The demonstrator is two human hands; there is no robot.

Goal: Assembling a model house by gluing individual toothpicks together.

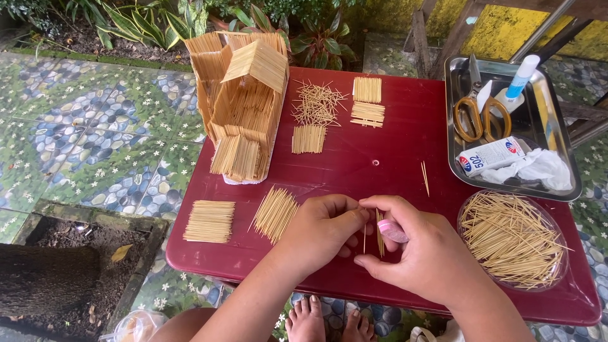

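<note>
Left hand and right hand meet at the near edge of the red table. Both hands' fingertips are pressed together on a small row of toothpicks, held upright between them; the exact count cannot be made out. A clear dish of loose toothpicks lies just right. A toothpick house stands far left; a metal tray holds scissors.

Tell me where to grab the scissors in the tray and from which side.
Probably by the blades. The scissors lie flat in the metal tray, orange handles pointing toward you, closed blades pointing away. A glue bottle crowds their right side and a small box sits just below the handles, so come from above on the left and pinch the blades.
</note>
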